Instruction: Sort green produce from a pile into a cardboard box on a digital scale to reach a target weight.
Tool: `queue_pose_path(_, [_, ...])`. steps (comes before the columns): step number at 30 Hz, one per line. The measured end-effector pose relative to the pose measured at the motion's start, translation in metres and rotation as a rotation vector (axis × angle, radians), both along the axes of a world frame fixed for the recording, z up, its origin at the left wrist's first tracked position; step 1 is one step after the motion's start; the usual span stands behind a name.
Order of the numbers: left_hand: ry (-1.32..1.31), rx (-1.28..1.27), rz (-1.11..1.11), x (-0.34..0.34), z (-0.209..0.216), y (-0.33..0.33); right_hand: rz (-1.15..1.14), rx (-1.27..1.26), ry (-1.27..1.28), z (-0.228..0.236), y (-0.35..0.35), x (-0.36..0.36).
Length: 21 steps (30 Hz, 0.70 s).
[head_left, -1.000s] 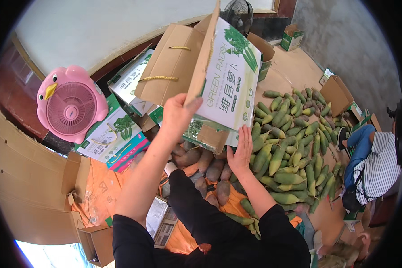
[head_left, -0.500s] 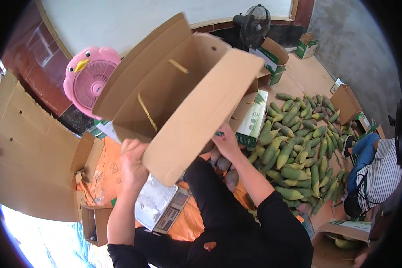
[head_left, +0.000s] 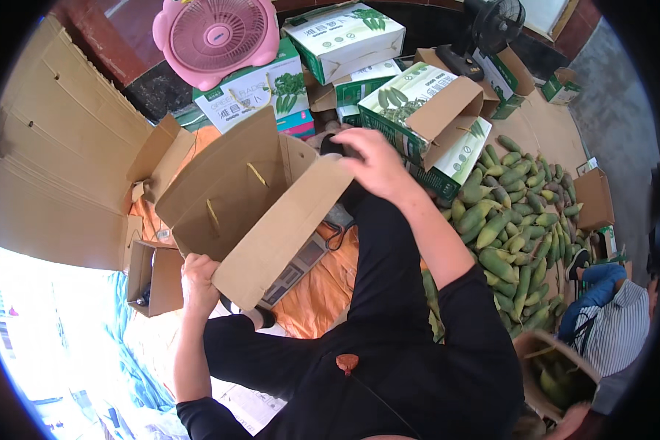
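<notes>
An open cardboard box (head_left: pixel 231 172), brown inside with yellow rope handles, is tilted above a flat weighing scale (head_left: pixel 301 268) and covers most of it. My left hand (head_left: pixel 198 282) is closed around the box's near left corner, at the end of its long flap. At the far right corner my right hand (head_left: pixel 378 165) bends over the edge, its fingertips partly out of sight. The inside that shows holds only the rope handles.
Green radishes (head_left: pixel 517 220) lie heaped on the right. Packed green-and-white boxes (head_left: pixel 345 40) stand ahead, near a pink fan (head_left: pixel 216 33) and a black fan (head_left: pixel 495 26). At the right edge a person in a striped shirt (head_left: pixel 616 330) sits by a box of radishes (head_left: pixel 557 374).
The cardboard box has come lower and nearer, over the scale. My right hand has moved from beneath the flap to the box's far right corner. My view has shifted too.
</notes>
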<state>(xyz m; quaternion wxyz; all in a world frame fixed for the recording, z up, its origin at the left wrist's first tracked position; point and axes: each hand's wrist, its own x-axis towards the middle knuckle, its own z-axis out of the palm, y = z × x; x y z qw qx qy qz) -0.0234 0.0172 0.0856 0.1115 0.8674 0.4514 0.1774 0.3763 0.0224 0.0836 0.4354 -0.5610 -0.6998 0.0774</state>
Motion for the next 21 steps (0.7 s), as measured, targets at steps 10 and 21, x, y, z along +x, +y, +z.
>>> queue_pose_path(10, [0.217, -0.133, -0.071, -0.028, -0.033, -0.025, 0.388, -0.584, -0.522, -0.075, 0.011, -0.117])
queue_pose_path(21, [0.517, -0.325, 0.046, -0.031, -0.020, -0.040, 0.321, -0.257, -0.464, -0.120, -0.016, -0.157])
